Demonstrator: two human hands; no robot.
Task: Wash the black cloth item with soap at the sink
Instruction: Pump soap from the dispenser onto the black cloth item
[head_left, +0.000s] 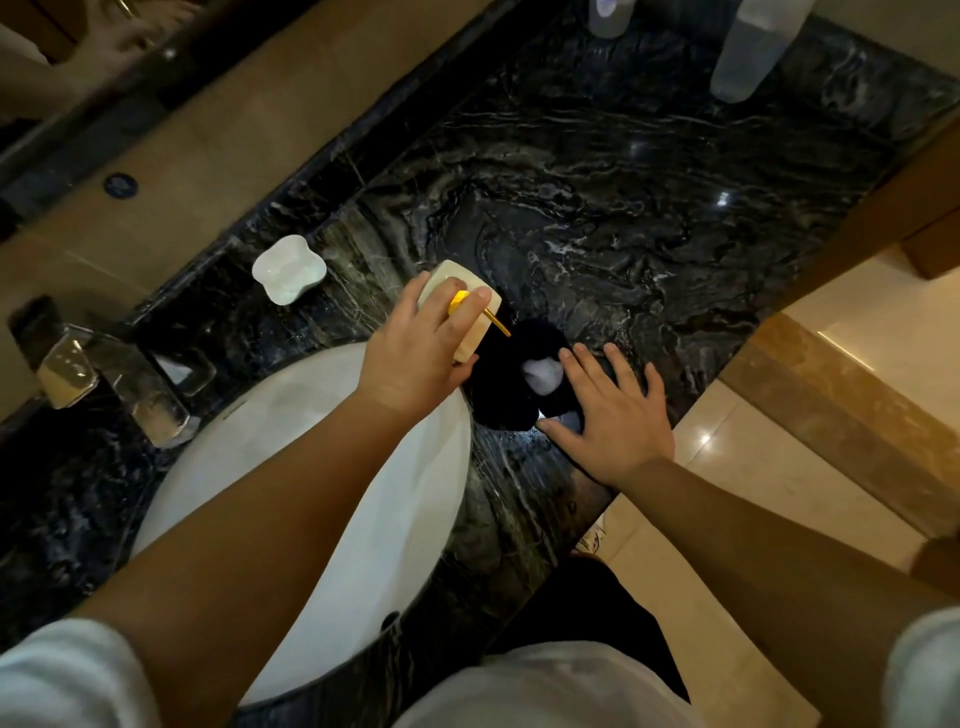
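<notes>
My left hand (415, 348) grips a cream soap dispenser with yellow pump (464, 312); at 3 o'clock, my right hand (610, 415), fingers spread flat, presses the foam-dabbed black cloth (511, 379) on dark marble counter (623, 208).

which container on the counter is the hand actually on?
The cream soap dispenser with the gold nozzle, under the left hand; the white dish and two frosted bottles stand untouched.

cloth (511, 384) black, white foam | bottle (462, 312) cream, nozzle yellow | counter (623, 208) black, white-veined, perhaps marble
</notes>
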